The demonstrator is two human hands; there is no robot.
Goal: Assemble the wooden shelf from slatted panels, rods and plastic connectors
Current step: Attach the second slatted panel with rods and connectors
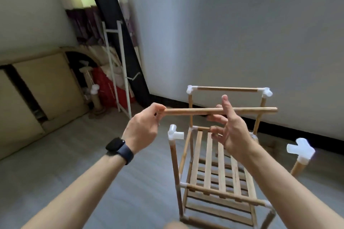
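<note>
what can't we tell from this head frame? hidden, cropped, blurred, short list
- Right hand grip on the rod: fingers sit behind it, contact unclear.
- Shelf frame base: cut off by the bottom edge.
- Upper slatted panel right side: hidden by the right forearm.
- Right front connector: motion-blurred, open sockets unreadable.
- Left hand pinches the rod's left end; fingertips hidden.

Both forearms are bare, and a black smartwatch (119,148) on a dark band wraps the left wrist.

Shelf (219,174) slats are pale tan wood; connectors (176,133) are white plastic. Watch (119,148) is black; floor (55,163) is grey.
</note>
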